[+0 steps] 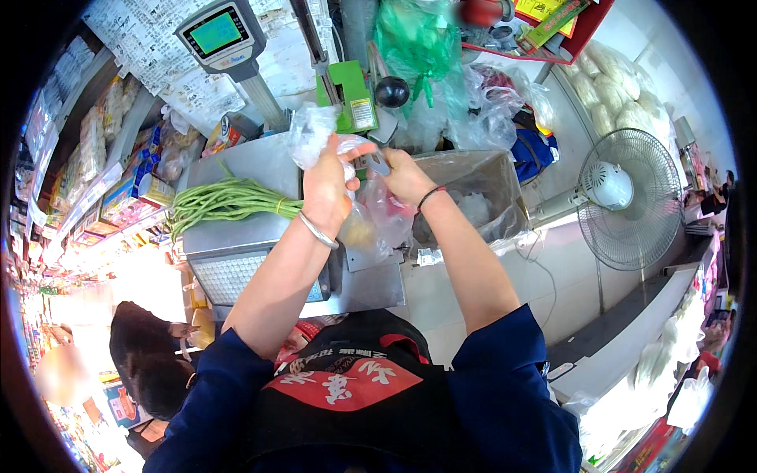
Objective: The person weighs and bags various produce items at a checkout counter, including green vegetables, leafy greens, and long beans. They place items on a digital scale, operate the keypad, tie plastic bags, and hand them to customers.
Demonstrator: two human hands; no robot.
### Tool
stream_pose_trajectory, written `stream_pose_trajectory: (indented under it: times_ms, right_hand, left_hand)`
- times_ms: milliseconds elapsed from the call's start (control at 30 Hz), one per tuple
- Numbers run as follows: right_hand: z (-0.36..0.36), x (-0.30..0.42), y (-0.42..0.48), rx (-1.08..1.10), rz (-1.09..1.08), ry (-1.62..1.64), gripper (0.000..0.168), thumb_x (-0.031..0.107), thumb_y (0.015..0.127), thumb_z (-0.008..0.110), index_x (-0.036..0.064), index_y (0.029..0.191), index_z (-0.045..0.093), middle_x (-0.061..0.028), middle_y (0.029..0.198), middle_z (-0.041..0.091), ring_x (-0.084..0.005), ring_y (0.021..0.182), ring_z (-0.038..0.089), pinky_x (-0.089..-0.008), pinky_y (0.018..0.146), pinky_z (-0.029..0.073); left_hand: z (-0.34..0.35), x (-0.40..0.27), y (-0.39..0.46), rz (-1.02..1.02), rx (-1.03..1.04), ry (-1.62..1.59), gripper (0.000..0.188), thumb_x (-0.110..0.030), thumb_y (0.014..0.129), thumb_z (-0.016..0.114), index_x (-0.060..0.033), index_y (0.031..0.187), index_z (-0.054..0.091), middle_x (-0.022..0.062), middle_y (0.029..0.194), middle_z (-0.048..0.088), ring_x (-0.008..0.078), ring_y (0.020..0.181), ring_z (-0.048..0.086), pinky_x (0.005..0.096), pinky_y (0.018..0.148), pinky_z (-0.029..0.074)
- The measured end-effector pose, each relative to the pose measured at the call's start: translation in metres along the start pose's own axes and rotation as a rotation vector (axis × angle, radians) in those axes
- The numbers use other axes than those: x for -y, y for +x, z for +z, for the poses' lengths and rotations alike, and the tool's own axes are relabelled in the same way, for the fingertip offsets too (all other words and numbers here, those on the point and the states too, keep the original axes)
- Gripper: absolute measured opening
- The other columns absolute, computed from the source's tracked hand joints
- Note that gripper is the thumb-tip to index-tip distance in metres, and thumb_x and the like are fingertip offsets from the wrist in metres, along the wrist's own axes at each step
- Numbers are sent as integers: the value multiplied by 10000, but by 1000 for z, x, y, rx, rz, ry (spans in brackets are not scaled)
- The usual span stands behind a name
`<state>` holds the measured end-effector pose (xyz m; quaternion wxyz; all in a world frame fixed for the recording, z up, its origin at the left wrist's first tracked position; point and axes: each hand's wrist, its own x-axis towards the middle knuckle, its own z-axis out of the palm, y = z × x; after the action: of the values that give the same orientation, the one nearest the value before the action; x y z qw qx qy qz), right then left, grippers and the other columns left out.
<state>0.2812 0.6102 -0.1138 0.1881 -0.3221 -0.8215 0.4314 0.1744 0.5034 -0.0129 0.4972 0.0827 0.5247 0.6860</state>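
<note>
My left hand (pixel 331 183), with a silver bangle at the wrist, grips the gathered top of a clear plastic bag (pixel 312 133). My right hand (pixel 405 177), with a dark red cord at the wrist, holds a small grey metal tool (pixel 377 162) close to my left fingers; its exact kind is unclear. Below the hands hangs clear plastic (pixel 387 219) with pinkish and yellowish contents. A bundle of green long beans (pixel 236 204), tied with a yellow band, lies on the metal pan (pixel 278 158) of a weighing scale, left of my left hand. The scale's keypad (pixel 230 275) is below the beans.
The scale's display (pixel 220 32) stands behind. A green device (pixel 348 88) with a black ball knob (pixel 392 92) is beyond my hands. Right are a plastic-lined box (pixel 514 195) and a standing fan (pixel 630 198). Packaged goods fill shelves at the left, where a person (pixel 142 360) is near the counter.
</note>
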Motion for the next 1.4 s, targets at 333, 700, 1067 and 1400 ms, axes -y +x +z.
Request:
stream_pose_trajectory:
  times_ms: [333, 700, 1067, 1400]
  right_hand:
    - [32, 36, -39, -324, -387, -687, 270, 255, 910, 485, 37, 1037, 582, -199, 967, 652, -364, 962, 606, -454, 856, 463]
    - [-83, 155, 11, -419, -106, -205, 461, 454, 900, 531, 22, 919, 692, -202, 767, 655, -345, 771, 645, -382, 693, 494]
    - [34, 12, -190, -184, -86, 262, 229, 218, 942, 559, 15, 952, 664, -143, 1088, 616, -240, 967, 605, -310, 794, 488]
    - [-47, -25, -179, -607, 245, 952, 394, 332, 981, 453, 8, 1188, 536, -86, 1150, 587, -219, 1022, 564, -356, 845, 447]
  left_hand:
    - [-62, -19, 35, -276, 96, -413, 154, -210, 1010, 379, -86, 1020, 470, 19, 783, 598, 67, 514, 396, 199, 390, 282]
    - [-58, -3, 24, -176, 7, -407, 130, -205, 1006, 404, -87, 1044, 444, 29, 814, 623, 67, 507, 393, 189, 374, 298]
    - [-64, -11, 0, -68, 146, -153, 211, -243, 976, 498, -90, 1119, 515, 79, 1005, 655, 64, 687, 514, 217, 420, 298]
    - [-3, 30, -9, 784, 349, 744, 244, -245, 885, 573, -49, 1019, 630, 223, 925, 655, 386, 869, 628, 463, 775, 488]
